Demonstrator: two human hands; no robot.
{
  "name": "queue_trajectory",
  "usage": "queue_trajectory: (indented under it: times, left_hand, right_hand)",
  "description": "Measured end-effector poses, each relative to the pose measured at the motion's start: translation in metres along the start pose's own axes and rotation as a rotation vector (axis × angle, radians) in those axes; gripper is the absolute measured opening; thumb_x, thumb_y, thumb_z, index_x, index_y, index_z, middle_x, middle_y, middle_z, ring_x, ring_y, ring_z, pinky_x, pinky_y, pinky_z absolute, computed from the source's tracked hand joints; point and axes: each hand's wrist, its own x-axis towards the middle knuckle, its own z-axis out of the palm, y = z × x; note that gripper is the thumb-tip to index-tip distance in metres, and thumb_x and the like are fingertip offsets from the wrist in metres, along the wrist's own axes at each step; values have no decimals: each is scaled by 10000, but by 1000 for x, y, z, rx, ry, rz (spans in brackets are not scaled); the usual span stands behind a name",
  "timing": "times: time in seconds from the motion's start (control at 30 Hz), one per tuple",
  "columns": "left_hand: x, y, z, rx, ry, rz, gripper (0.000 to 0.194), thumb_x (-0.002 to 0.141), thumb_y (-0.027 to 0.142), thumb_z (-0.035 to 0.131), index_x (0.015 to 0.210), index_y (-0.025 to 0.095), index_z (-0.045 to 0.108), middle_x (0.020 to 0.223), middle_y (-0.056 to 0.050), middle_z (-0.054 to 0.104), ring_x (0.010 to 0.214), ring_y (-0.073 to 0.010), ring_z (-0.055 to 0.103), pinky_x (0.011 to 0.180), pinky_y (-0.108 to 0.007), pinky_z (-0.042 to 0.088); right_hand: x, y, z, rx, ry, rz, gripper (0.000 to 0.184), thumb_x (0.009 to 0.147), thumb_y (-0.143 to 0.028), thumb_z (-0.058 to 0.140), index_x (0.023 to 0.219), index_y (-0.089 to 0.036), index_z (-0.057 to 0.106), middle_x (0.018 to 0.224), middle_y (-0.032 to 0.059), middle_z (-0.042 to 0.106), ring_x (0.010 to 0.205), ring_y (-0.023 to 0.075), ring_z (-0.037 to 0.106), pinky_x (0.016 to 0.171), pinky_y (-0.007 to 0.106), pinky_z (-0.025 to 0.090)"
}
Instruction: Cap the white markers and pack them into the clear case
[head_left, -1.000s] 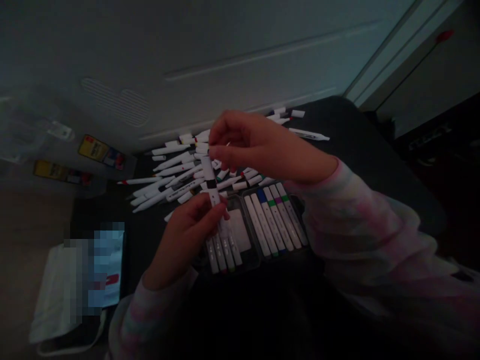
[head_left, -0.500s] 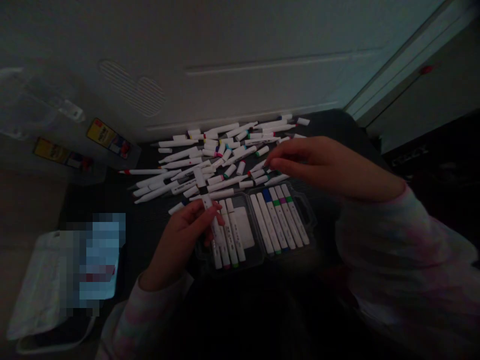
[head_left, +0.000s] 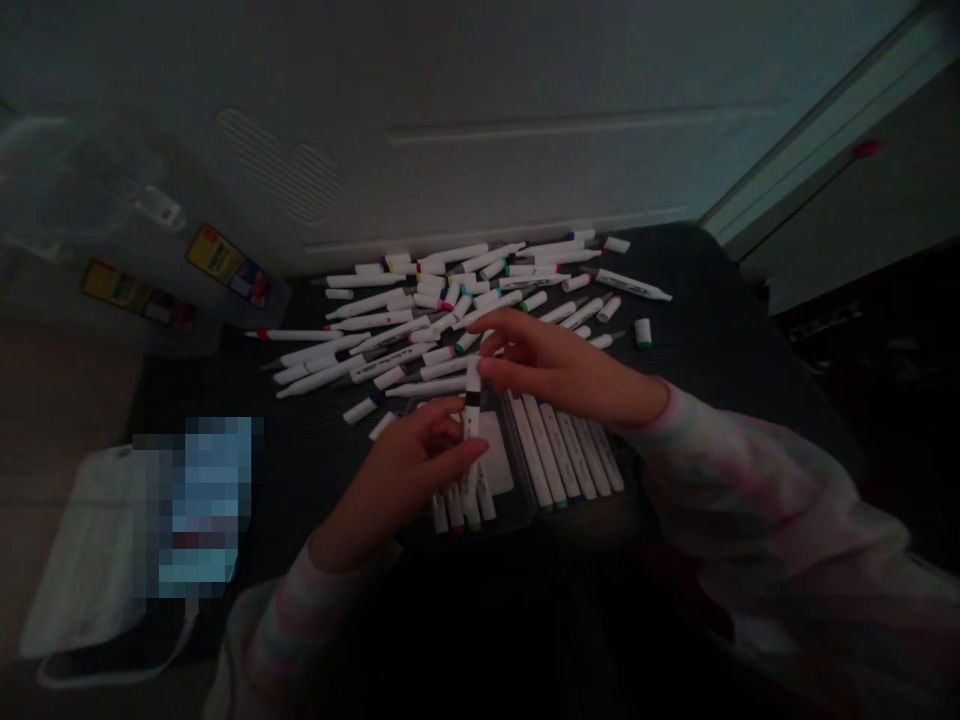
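My left hand (head_left: 405, 465) is closed on a white marker (head_left: 472, 420) with a black band, held upright with its top end raised. My right hand (head_left: 559, 365) is bent over that top end. Its thumb is at the marker's side and its index finger is stretched out above, with a gap between them. Below both hands lies an open clear plastic case (head_left: 529, 490). White markers stand in rows in its two halves, partly covered by my hands. Behind it, many loose white markers (head_left: 364, 302) and caps are spread over the dark table (head_left: 720, 370).
A green-ended cap (head_left: 643, 333) and a lone marker (head_left: 630, 284) lie to the right of the pile. At the left are a white object (head_left: 90, 560) with a cable and a pixelated blue area. Yellow-labelled packs (head_left: 225, 262) stand by the white wall (head_left: 525, 180).
My right hand has come left from the pile to the top of the held marker. My left hand has moved right, turning the marker more upright.
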Motion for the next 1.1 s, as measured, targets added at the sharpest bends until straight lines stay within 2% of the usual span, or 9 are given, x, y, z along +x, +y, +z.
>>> queue_trajectory:
  times: [0.17, 0.23, 0.3, 0.43, 0.53, 0.63, 0.87, 1.1]
  left_hand:
    - [2, -6, 2, 56, -52, 6, 390, 684, 346, 626, 1033, 195, 534, 599, 51, 573, 440, -98, 503, 424, -204, 391]
    - [1, -6, -2, 66, -64, 14, 380, 712, 358, 595, 1049, 197, 526, 614, 45, 589, 459, -105, 524, 441, -210, 409]
    - [0, -5, -7, 149, -10, 56, 350, 745, 374, 554, 1049, 202, 537, 660, 32, 614, 511, -114, 554, 482, -221, 432]
    - [-5, -7, -18, 507, 156, 225, 258, 784, 336, 516, 983, 188, 589, 824, -7, 642, 715, -144, 592, 653, -260, 461]
    - [-8, -14, -22, 732, 139, 391, 202, 806, 269, 496, 942, 170, 608, 876, -27, 632, 809, -157, 570, 735, -288, 450]
    - [-12, -22, -23, 849, 102, 506, 193, 828, 232, 468, 949, 170, 605, 900, -34, 629, 867, -162, 543, 776, -306, 441]
    - [-20, -22, -22, 909, 97, 553, 180, 834, 210, 468, 948, 150, 594, 910, -42, 619, 873, -157, 523, 807, -323, 434]
    - [-18, -24, -16, 892, 46, 571, 173, 834, 209, 470, 952, 169, 591, 937, -39, 610, 886, -157, 518, 786, -318, 441]
  right_hand:
    - [18, 2, 3, 179, -191, 67, 117, 789, -263, 501, 853, -165, 489, 640, -37, 525, 540, 74, 539, 491, 201, 438]
    - [22, 4, 2, 215, -218, 66, 101, 774, -258, 522, 801, -172, 476, 614, -45, 525, 529, 73, 541, 497, 204, 441]
    - [25, 5, -1, 209, -223, 67, 115, 762, -265, 540, 765, -177, 465, 585, -52, 518, 512, 72, 530, 481, 202, 427]
    - [26, 4, -8, 113, -310, 88, 130, 756, -265, 548, 724, -167, 468, 569, -49, 519, 502, 67, 507, 462, 192, 396]
    - [26, 5, -11, 38, -372, 111, 122, 760, -254, 541, 729, -156, 475, 565, -44, 527, 507, 70, 510, 475, 196, 393]
    - [27, 12, -7, -4, -408, 88, 121, 767, -265, 527, 745, -154, 484, 573, -39, 540, 521, 77, 522, 495, 202, 400]
    - [28, 19, 1, -24, -432, 79, 107, 767, -252, 518, 742, -151, 493, 594, -26, 559, 551, 86, 549, 515, 206, 419]
    - [27, 14, -1, -193, -449, 89, 91, 763, -206, 514, 797, -128, 547, 653, -2, 599, 592, 90, 568, 560, 214, 425]
